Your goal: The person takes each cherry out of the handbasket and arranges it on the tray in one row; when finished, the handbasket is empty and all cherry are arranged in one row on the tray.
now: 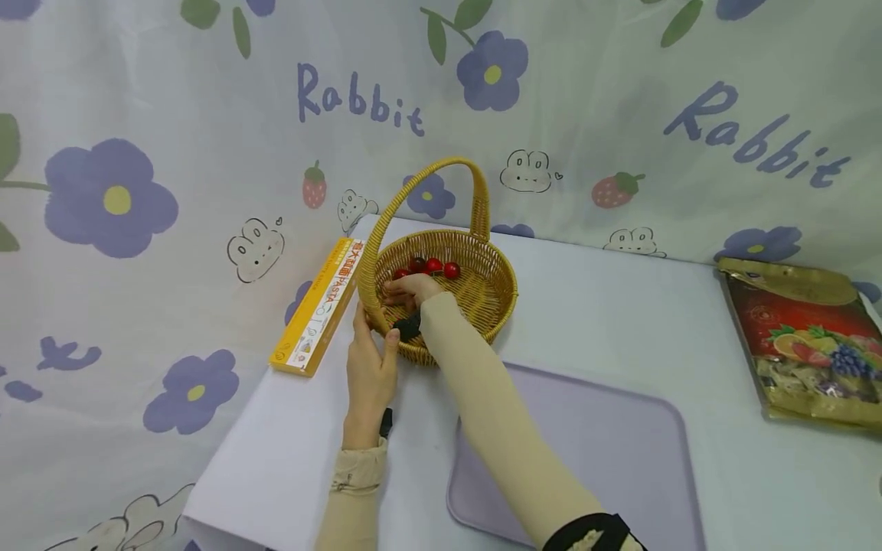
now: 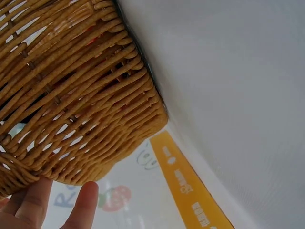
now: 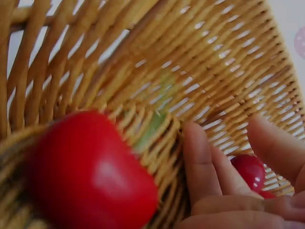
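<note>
A round wicker basket (image 1: 499, 306) with a tall arched handle stands on the white table. My left hand (image 1: 370, 375) grips its near left side by the foot of the handle, thumb on the near side and fingers round the outer side. In the left wrist view its fingertips (image 2: 86, 193) are at the woven rim. My right hand (image 1: 413, 291) reaches down inside the basket, thumb and fingers apart. Several red cherries (image 1: 451, 270) lie along the basket's far left part. In the right wrist view a dark cherry (image 3: 249, 171) shows behind the fingers, and a bright red one (image 3: 90, 171) looms close.
A long yellow pasta box (image 1: 317, 310) lies left of the basket, near the table's left edge. A lilac tray (image 1: 606, 444) lies in front, under the right forearm. A red and gold food bag (image 1: 806, 344) lies far right. A printed cloth hangs behind.
</note>
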Demonstrator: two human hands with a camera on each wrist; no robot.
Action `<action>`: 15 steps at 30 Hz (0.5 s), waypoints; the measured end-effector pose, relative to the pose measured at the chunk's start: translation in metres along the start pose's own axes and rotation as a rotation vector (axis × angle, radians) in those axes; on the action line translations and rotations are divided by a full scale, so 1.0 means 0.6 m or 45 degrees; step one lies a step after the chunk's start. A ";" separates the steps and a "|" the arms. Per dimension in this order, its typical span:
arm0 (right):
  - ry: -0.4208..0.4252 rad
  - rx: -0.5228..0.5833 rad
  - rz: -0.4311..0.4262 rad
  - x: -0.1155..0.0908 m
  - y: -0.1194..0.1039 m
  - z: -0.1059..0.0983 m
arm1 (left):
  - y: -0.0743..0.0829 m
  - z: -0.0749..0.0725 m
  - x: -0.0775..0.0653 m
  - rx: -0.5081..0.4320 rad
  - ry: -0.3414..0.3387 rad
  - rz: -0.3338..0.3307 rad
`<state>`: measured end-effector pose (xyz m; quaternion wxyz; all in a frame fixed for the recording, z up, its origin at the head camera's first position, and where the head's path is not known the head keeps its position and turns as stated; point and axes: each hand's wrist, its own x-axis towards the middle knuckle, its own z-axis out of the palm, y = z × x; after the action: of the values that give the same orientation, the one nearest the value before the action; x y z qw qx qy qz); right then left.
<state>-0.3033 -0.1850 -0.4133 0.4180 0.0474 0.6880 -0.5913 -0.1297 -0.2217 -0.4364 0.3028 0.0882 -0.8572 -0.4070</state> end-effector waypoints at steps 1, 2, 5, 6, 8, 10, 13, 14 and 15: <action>-0.004 -0.025 -0.007 -0.004 -0.002 -0.003 | 0.001 0.000 0.001 -0.002 -0.003 0.004; -0.003 -0.052 -0.012 -0.007 -0.003 -0.006 | 0.001 0.000 0.001 -0.001 -0.003 0.004; 0.019 -0.027 0.002 -0.006 -0.006 -0.009 | -0.001 -0.004 0.003 0.000 0.002 0.000; 0.033 0.011 0.013 -0.004 -0.006 -0.009 | -0.002 -0.005 0.004 -0.005 0.002 -0.004; 0.072 0.139 0.029 -0.001 -0.005 -0.007 | -0.004 -0.006 0.004 -0.013 0.001 -0.019; 0.108 0.282 0.020 0.002 -0.003 -0.004 | -0.006 -0.005 0.003 -0.020 -0.006 -0.036; 0.165 0.485 -0.022 0.000 -0.002 0.003 | -0.006 -0.002 0.000 -0.023 -0.011 -0.044; 0.190 0.535 -0.033 0.001 -0.002 0.004 | -0.005 -0.001 -0.001 -0.020 -0.014 -0.043; 0.207 0.582 -0.043 -0.006 -0.004 0.005 | -0.003 0.000 -0.002 -0.014 -0.015 -0.041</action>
<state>-0.3009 -0.1866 -0.4093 0.3297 0.1768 0.5686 -0.7326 -0.1291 -0.2224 -0.4385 0.2915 0.0979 -0.8552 -0.4171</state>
